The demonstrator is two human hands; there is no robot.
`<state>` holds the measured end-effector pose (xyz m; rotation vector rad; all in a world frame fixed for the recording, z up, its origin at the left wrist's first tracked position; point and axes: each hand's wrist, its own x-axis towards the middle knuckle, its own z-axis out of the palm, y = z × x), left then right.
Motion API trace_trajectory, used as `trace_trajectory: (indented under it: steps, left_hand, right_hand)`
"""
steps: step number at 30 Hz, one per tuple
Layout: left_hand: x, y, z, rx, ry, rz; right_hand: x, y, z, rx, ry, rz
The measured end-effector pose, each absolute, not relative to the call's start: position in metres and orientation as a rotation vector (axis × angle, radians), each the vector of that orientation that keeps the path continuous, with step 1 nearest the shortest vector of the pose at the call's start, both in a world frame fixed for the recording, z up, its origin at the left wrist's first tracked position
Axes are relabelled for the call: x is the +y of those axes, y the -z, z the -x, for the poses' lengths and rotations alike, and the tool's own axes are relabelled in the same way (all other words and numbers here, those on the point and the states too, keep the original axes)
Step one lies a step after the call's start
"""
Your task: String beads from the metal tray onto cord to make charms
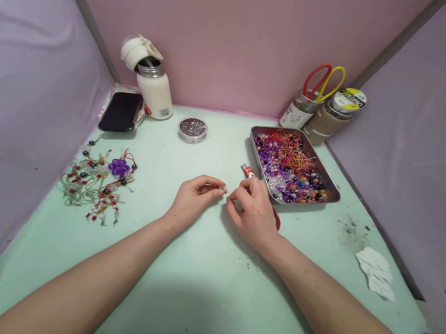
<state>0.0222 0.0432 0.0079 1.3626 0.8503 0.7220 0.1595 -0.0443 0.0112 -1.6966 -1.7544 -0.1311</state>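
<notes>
Pinching a small, clear-looking bead between thumb and forefinger, the left hand is over the middle of the pale green table. Its fingers are clamped on the bead, which is too small to make out well and may be more than one piece. Just beside it, the right hand curls its fingers inward, the tips near the bead; whether they grip anything cannot be told. Partly hidden by the right hand are a red-and-white tube and a red curved handle. Near that hand stands a shallow rectangular metal tray holding purple, black, clear and amber loose beads and tangled red and orange cords. Well apart, on the table's left side, lies a heap of beaded green strings with a purple bead cluster.
</notes>
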Motion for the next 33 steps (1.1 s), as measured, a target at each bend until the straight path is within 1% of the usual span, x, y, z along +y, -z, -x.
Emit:
trace_trajectory:
  steps: [16,33]
  left_hand:
    - [0.0414,-0.0037,-0.0221,0.816,-0.726,-1.426]
    - [0.0401,-0.0032,-0.023,0.792,-0.715,-1.495]
  right_hand:
    - [-0.0435,-0.0122,-0.1588,-1.71,-0.15,1.656]
    - [-0.0438,-0.0105,-0.1595,-1.618,-0.325,1.653]
